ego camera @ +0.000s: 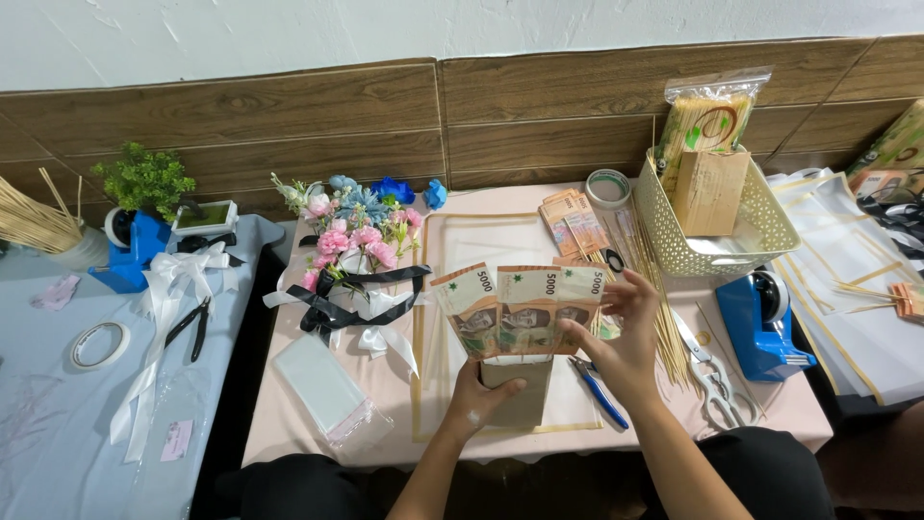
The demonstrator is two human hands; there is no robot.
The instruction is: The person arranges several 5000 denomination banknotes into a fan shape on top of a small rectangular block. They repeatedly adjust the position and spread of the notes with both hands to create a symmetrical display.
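Pink table [318, 424]: both hands' fingers gripping three fanned banknotes [525, 308]; left hand [478, 400], right hand [621, 337].

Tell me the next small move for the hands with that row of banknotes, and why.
Probably nudge the rightmost note level with the others. The right hand pinches that end of the banknotes, which stand fanned in a row of three, while the left hand grips the brown card beneath them. The right note sits slightly higher than the left one, so the row looks uneven.
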